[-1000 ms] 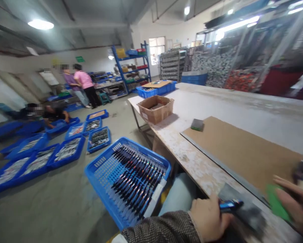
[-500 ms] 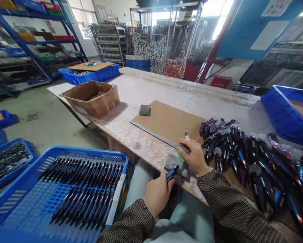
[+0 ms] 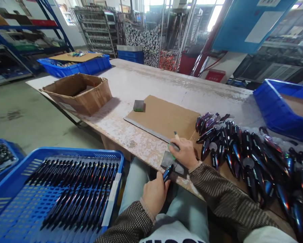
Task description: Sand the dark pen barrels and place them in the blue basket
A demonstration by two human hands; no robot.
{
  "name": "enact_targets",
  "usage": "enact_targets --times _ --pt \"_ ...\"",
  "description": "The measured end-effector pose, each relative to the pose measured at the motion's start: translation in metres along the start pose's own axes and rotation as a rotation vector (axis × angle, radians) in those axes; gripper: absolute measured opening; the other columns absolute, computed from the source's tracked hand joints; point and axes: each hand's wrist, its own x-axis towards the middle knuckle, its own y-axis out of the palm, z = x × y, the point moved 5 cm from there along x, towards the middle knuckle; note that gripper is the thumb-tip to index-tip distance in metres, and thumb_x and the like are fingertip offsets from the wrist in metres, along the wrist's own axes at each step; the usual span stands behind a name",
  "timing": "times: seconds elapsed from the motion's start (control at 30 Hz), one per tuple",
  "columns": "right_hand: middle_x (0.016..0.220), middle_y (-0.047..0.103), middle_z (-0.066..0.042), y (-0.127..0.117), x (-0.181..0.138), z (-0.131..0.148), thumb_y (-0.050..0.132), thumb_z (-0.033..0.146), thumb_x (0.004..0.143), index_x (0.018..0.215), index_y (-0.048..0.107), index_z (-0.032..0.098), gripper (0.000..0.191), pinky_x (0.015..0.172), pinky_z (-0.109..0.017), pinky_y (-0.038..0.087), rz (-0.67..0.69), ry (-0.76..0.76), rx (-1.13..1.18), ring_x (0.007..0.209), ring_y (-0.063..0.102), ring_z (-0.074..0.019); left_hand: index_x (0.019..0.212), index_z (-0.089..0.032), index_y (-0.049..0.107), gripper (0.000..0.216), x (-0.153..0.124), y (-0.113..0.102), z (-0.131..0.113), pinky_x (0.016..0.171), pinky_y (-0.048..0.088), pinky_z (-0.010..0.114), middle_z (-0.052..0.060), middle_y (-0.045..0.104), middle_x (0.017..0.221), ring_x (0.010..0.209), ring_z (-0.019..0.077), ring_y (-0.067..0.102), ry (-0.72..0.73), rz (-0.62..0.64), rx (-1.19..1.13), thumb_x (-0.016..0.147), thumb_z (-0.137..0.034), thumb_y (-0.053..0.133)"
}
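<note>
My left hand (image 3: 154, 194) is closed around one end of a glossy dark elongated part (image 3: 168, 172); its other end sticks up beyond my fingers. Just above it, my right hand (image 3: 184, 152) is closed over a grey piece with a green edge (image 3: 174, 147). A thin light-coloured stick with a dark tip (image 3: 176, 135) also juts from the right hand. Under that hand lies a flat grey plate (image 3: 168, 159) at the table's front edge. To the right, many similar glossy dark parts (image 3: 225, 141) lie in a heap, some with pale translucent ends.
A cardboard sheet (image 3: 163, 116) lies on the table with a grey-and-green block (image 3: 139, 105) on its corner. At left stand an open cardboard box (image 3: 98, 96) and a blue perforated crate (image 3: 113, 154) holding rows of dark parts. A blue bin (image 3: 270, 108) stands at right.
The camera view has shifted, so the crate, table and hands sit differently in the picture. Both hands keep their holds, and the right hand has turned slightly.
</note>
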Motion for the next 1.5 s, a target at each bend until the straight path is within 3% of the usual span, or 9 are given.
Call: enact_targets --times 0.13,0.3,0.43,0.6,0.73,0.87,1.0,1.27,1.5 --pt "0.115 0.067 -0.004 0.004 -0.004 0.017 0.062 0.031 0.090 0.103 0.067 0.024 0.016 0.098 -0.042 0.026 0.025 -0.117 0.034 0.109 0.055 -0.0259 0.113 -0.017 0.051 0.029 0.002 0.003 0.001 0.072 0.055 0.039 0.012 0.075 0.088 0.087 0.0321 0.074 0.000 -0.001 0.001 0.103 -0.041 0.039" --pt "0.103 0.069 -0.006 0.000 -0.004 0.008 0.062 0.028 0.088 0.098 0.068 0.021 0.013 0.089 -0.039 0.030 -0.011 -0.001 -0.041 0.099 0.057 -0.0252 0.111 -0.017 0.052 0.027 0.002 0.004 0.002 0.072 0.055 0.039 0.012 0.075 0.089 0.087 0.0325 0.074 -0.001 0.002 -0.018 0.103 -0.040 0.039" --pt "0.117 0.067 -0.005 0.002 -0.006 0.016 0.064 0.031 0.089 0.105 0.067 0.024 0.018 0.098 -0.042 0.026 0.017 -0.123 -0.004 0.109 0.055 -0.0261 0.113 -0.016 0.051 0.028 0.000 0.004 0.001 0.072 0.055 0.040 0.012 0.075 0.090 0.088 0.0333 0.073 0.009 0.007 -0.033 0.103 -0.038 0.037" --pt "0.106 0.070 -0.006 0.000 -0.005 0.010 0.063 0.028 0.088 0.099 0.067 0.022 0.013 0.089 -0.040 0.031 -0.025 -0.032 -0.028 0.100 0.057 -0.0252 0.113 -0.017 0.051 0.027 -0.001 0.003 0.001 0.072 0.056 0.041 0.012 0.075 0.090 0.088 0.0333 0.073 0.005 0.002 -0.022 0.103 -0.039 0.038" --pt "0.114 0.068 -0.005 0.002 -0.006 0.016 0.064 0.030 0.089 0.105 0.067 0.024 0.018 0.097 -0.042 0.027 0.014 -0.119 -0.010 0.107 0.055 -0.0257 0.113 -0.017 0.051 0.029 0.000 0.005 0.003 0.072 0.055 0.038 0.012 0.075 0.089 0.088 0.0316 0.074 0.012 -0.010 -0.022 0.103 -0.040 0.037" --pt "0.105 0.070 -0.006 0.001 -0.005 0.009 0.064 0.029 0.088 0.099 0.069 0.022 0.014 0.090 -0.040 0.030 -0.008 -0.037 -0.062 0.101 0.057 -0.0254 0.113 -0.017 0.051 0.030 0.002 0.006 0.004 0.071 0.054 0.038 0.012 0.075 0.091 0.087 0.0322 0.073 0.009 -0.025 -0.019 0.103 -0.042 0.037" --pt "0.114 0.068 -0.004 0.006 -0.009 0.017 0.064 0.030 0.090 0.106 0.068 0.024 0.018 0.095 -0.042 0.026 -0.015 -0.123 -0.031 0.108 0.055 -0.0250 0.113 -0.016 0.050 0.031 0.001 0.006 0.004 0.072 0.054 0.039 0.013 0.075 0.091 0.089 0.0329 0.073 0.017 -0.003 -0.047 0.103 -0.041 0.034" --pt "0.110 0.070 -0.004 -0.018 0.009 -0.015 0.067 0.028 0.089 0.102 0.072 0.024 0.014 0.089 -0.039 0.028 -0.007 -0.001 -0.165 0.105 0.057 -0.0242 0.121 -0.017 0.045 0.033 -0.001 0.005 0.005 0.072 0.051 0.035 0.011 0.075 0.094 0.089 0.0308 0.073 0.026 -0.015 -0.119 0.104 -0.041 0.030" --pt "0.120 0.067 -0.005 -0.016 -0.032 0.020 0.065 0.027 0.093 0.111 0.069 0.025 0.019 0.094 -0.045 0.025 0.049 0.015 -0.198 0.109 0.053 -0.0269 0.116 -0.018 0.045 0.028 -0.001 0.012 0.000 0.070 0.049 0.034 0.011 0.074 0.096 0.091 0.0304 0.072 0.060 -0.003 -0.215 0.104 -0.038 0.030"
